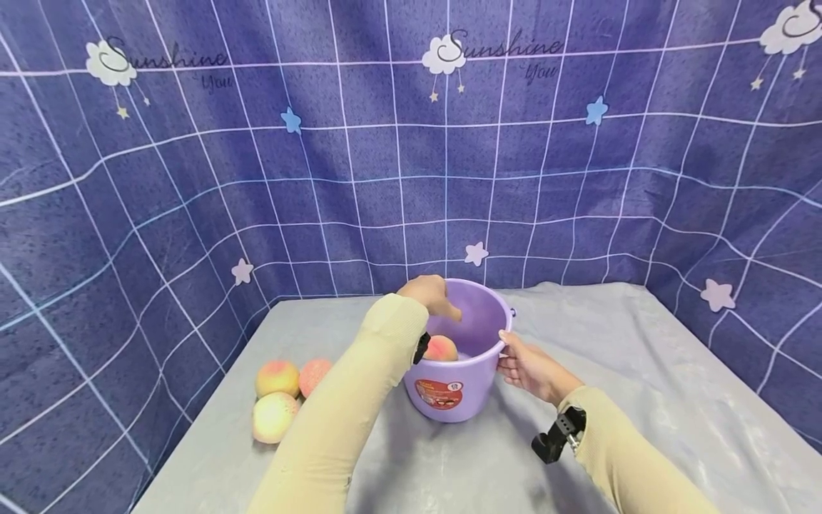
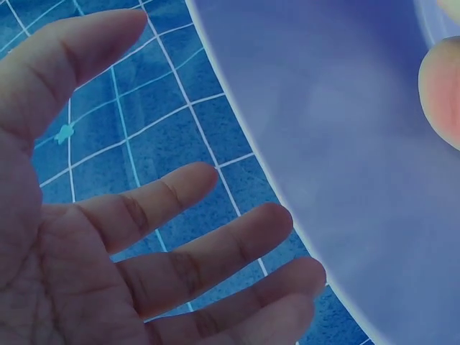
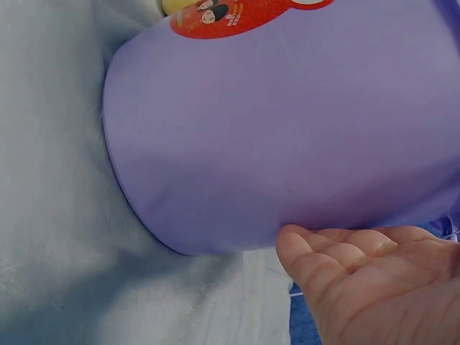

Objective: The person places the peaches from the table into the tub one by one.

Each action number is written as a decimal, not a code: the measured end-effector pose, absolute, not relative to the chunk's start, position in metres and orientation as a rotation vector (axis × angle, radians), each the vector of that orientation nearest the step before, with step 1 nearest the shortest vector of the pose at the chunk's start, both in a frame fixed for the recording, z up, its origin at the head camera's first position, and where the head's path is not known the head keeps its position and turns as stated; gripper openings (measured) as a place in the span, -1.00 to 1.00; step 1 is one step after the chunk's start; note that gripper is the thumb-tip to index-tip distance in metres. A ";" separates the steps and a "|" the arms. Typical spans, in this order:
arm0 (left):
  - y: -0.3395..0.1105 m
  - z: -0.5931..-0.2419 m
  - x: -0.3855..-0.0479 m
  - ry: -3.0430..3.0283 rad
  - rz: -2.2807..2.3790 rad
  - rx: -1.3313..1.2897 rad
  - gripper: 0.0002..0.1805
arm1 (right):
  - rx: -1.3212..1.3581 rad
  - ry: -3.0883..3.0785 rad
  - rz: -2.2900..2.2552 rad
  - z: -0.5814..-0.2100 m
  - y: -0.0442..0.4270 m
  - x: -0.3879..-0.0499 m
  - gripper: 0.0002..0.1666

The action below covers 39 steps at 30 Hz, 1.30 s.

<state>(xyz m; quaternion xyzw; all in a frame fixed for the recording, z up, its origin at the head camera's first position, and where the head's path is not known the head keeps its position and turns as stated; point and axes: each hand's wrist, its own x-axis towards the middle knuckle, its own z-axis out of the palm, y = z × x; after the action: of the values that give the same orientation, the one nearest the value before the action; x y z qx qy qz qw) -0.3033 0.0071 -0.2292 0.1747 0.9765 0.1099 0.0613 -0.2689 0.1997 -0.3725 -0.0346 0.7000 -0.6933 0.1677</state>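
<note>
**One hand braces the bucket, the other hovers empty**

We see a purple bucket (image 1: 452, 389) upright on the grey tabletop (image 1: 591, 321), its mouth facing up. The right hand (image 1: 536, 368) holds its right side, thumb at the rim and fingers bent against the outer wall, which we judge is to keep it from sliding or tipping. The left hand (image 1: 432, 296) hangs over the opposite rim, its fingers spread wide and holding nothing. Below it, a blushed peach (image 1: 442, 348) rests inside the bucket; the left wrist view hints at another, cut off by the frame.

A pale peach (image 1: 275, 417), a yellow-red peach (image 1: 277, 378) and a pink peach (image 1: 315, 376) cluster left of the bucket, probably put there for easy left-handed reach.

As for writing, we can read "Sunshine You" on the blue curtain (image 1: 359, 200). The bucket's red sticker (image 1: 437, 394) carries print too small for us to make out, so we can't name a brand.
</note>
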 end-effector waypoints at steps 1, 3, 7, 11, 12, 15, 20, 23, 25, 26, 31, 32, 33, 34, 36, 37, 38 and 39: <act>0.006 -0.230 -0.303 2.953 0.337 0.527 -0.55 | -0.099 1.989 -1.970 -0.373 0.199 -0.269 -0.02; 0.003 -0.230 -0.304 2.957 0.349 0.517 -0.50 | -0.106 1.989 -1.960 -0.374 0.199 -0.269 -0.01; -0.003 -0.230 -0.305 2.978 0.357 0.490 -0.39 | -0.116 1.985 -1.959 -0.374 0.199 -0.268 0.00; -0.008 -0.231 -0.307 2.984 0.355 0.475 -0.34 | -0.106 1.971 -1.981 -0.374 0.201 -0.268 -0.01; -0.009 -0.232 -0.308 2.985 0.358 0.469 -0.34 | -0.100 1.966 -1.986 -0.375 0.201 -0.268 -0.01; -0.014 -0.234 -0.312 2.985 0.370 0.449 -0.33 | -0.088 1.954 -1.987 -0.375 0.200 -0.268 -0.01; -0.026 -0.239 -0.316 2.989 0.372 0.434 -0.31 | -0.102 1.966 -1.960 -0.376 0.199 -0.267 0.01; -0.036 -0.242 -0.316 2.994 0.381 0.420 -0.32 | -0.121 1.975 -1.939 -0.376 0.200 -0.267 0.01; -0.043 -0.244 -0.316 3.005 0.390 0.414 -0.33 | -0.122 1.972 -1.937 -0.375 0.201 -0.267 0.01; -0.046 -0.244 -0.316 3.010 0.398 0.407 -0.34 | -0.127 1.973 -1.933 -0.374 0.202 -0.267 0.01; -0.065 -0.245 -0.312 3.007 0.432 0.369 -0.36 | -0.132 1.983 -1.921 -0.372 0.204 -0.267 0.02; -0.068 -0.245 -0.311 3.006 0.433 0.363 -0.36 | -0.137 1.985 -1.916 -0.372 0.204 -0.267 0.01; -0.072 -0.245 -0.310 3.005 0.430 0.353 -0.36 | -0.135 1.986 -1.916 -0.371 0.204 -0.267 0.02; -0.076 -0.245 -0.309 3.007 0.422 0.346 -0.36 | -0.142 1.986 -1.911 -0.371 0.204 -0.267 0.02; -0.084 -0.246 -0.307 3.013 0.416 0.331 -0.36 | -0.150 1.985 -1.907 -0.371 0.204 -0.268 0.03; -0.087 -0.247 -0.307 3.019 0.417 0.330 -0.35 | -0.146 1.982 -1.912 -0.371 0.204 -0.268 0.03; -0.090 -0.248 -0.306 3.022 0.418 0.327 -0.35 | -0.149 1.979 -1.913 -0.371 0.204 -0.268 0.03; -0.094 -0.250 -0.305 3.024 0.420 0.324 -0.35 | -0.151 1.979 -1.912 -0.372 0.204 -0.268 0.03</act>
<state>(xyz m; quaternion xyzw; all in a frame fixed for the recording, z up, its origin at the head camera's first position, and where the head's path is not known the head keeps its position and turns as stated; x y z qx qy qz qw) -0.3050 -0.0937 -0.2496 0.1055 0.9843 0.1367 0.0358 -0.2677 0.2038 -0.3717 -0.0538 0.7048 -0.6808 0.1918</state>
